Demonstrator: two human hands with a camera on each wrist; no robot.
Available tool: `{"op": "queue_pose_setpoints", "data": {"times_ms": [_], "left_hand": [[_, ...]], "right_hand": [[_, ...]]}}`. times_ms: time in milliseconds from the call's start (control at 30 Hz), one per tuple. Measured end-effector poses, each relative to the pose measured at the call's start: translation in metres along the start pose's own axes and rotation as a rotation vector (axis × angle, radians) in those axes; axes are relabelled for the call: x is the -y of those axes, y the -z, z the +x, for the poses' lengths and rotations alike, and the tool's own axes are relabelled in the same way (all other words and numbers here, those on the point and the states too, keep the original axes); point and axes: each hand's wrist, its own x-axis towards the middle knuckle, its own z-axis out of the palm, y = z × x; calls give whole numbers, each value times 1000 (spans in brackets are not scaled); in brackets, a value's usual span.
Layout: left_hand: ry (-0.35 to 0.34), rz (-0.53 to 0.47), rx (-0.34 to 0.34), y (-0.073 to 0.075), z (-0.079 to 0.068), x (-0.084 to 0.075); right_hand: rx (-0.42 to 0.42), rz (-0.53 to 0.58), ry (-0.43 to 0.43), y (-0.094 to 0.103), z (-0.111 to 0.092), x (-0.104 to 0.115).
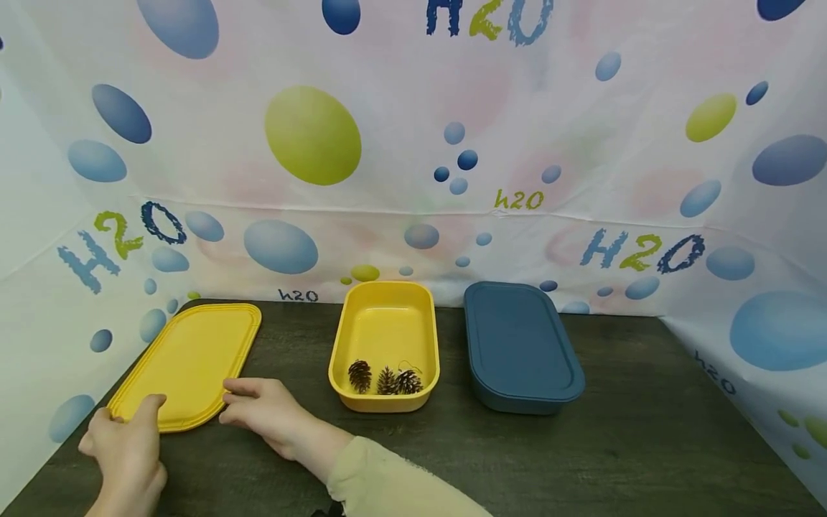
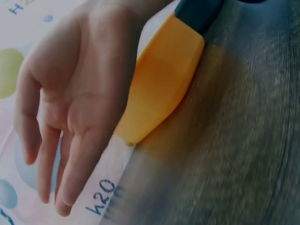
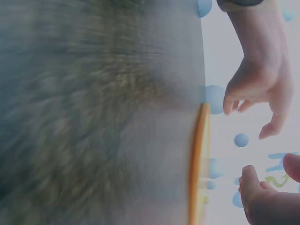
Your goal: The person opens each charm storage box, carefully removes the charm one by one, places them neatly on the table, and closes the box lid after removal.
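A yellow lid [image 1: 194,359] lies flat on the dark table at the left; its edge [image 3: 199,164] shows side-on in the right wrist view. Over its near left corner is my left hand [image 1: 125,449], thumb and fingers spread apart. The left wrist view shows this hand [image 2: 86,89] with its palm bare and fingers extended. My right hand [image 1: 268,416] is by the lid's near right edge, fingers pointing left. In the right wrist view the left hand [image 3: 262,79] and right hand [image 3: 267,201] appear apart from the lid, holding nothing.
A yellow box [image 1: 384,334] without a cover stands mid-table, with several pine cones [image 1: 388,380] at its near end. Right of it is a blue box with a lid [image 1: 520,341]. A patterned curtain [image 1: 413,143] borders the table behind and at both sides.
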Motion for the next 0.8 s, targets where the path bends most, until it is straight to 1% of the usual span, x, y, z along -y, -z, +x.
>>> {"op": "queue_pose_setpoints", "data": {"times_ms": [100, 167, 233, 333, 433, 533, 600, 700, 800], "left_hand": [[-51, -32, 17, -9, -6, -1], [-95, -40, 34, -17, -13, -2], [-143, -56, 65, -25, -22, -3], [-223, -73, 104, -37, -35, -5], [-296, -90, 164, -49, -50, -6], [-360, -120, 248, -61, -64, -7], [-397, -156, 322, -69, -74, -8], [-441, -209, 436, -81, -88, -9], [-474, -219, 519, -92, -100, -10]], "right_hand": [[7, -114, 16, 8, -11, 5], [24, -185, 29, 15, -20, 9], [49, -241, 52, 24, -30, 15], [103, -286, 83, 40, -45, 26], [142, -338, 132, 56, -59, 37], [169, -388, 196, 72, -70, 45], [166, -421, 241, 82, -77, 51], [131, -449, 286, 98, -87, 59], [90, -460, 305, 115, -97, 67]]}}
